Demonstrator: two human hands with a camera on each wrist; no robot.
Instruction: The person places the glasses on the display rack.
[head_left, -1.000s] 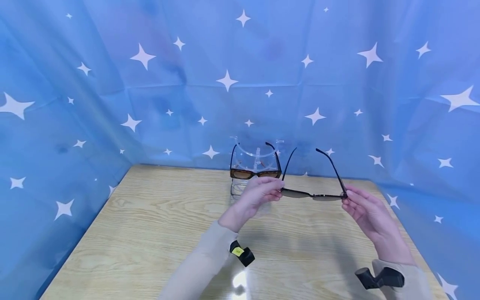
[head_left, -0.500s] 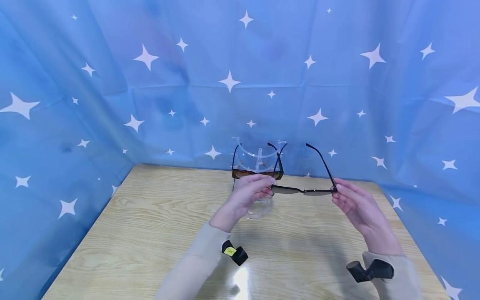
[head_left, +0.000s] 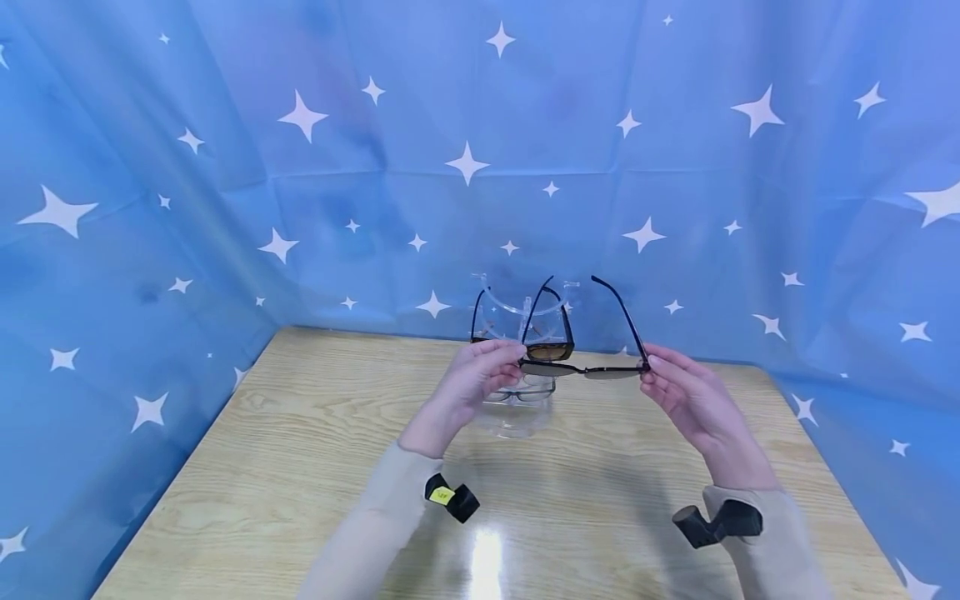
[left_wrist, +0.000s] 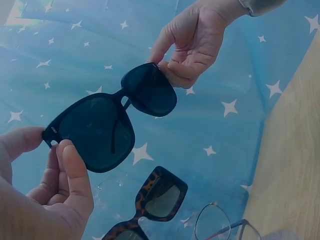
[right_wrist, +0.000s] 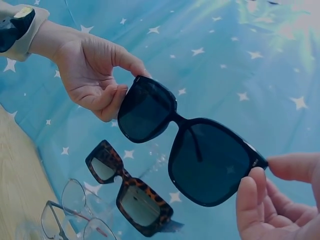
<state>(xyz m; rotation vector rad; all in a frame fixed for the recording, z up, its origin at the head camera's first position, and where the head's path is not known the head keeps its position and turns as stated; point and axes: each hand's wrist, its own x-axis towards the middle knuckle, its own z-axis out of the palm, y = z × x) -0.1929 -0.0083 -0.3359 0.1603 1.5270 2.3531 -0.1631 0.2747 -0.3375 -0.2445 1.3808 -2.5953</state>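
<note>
Black sunglasses [head_left: 581, 371] with dark lenses are held up in the air, temples unfolded and pointing away toward the backdrop. My left hand [head_left: 474, 377] pinches the left hinge corner between thumb and fingers. At the opposite corner, my right hand [head_left: 693, 400] pinches the frame the same way. Behind them stands a clear display stand [head_left: 517, 429], partly covered by the left hand. Tortoiseshell sunglasses [right_wrist: 131, 192] rest on the stand, and below them sit thin-framed eyeglasses [head_left: 534, 393]. The right wrist view shows both hands gripping the black sunglasses by their outer corners.
A light wooden table [head_left: 315, 467] lies under the hands, its far edge meeting a blue star-patterned cloth backdrop [head_left: 390, 167]. The cloth also runs along both sides. Black wrist cameras [head_left: 720, 523] sit on the sleeves.
Both hands have carried the black sunglasses to the left and slightly up, so they now overlap the stand and the tortoiseshell pair in the head view. The grip has stayed the same.
</note>
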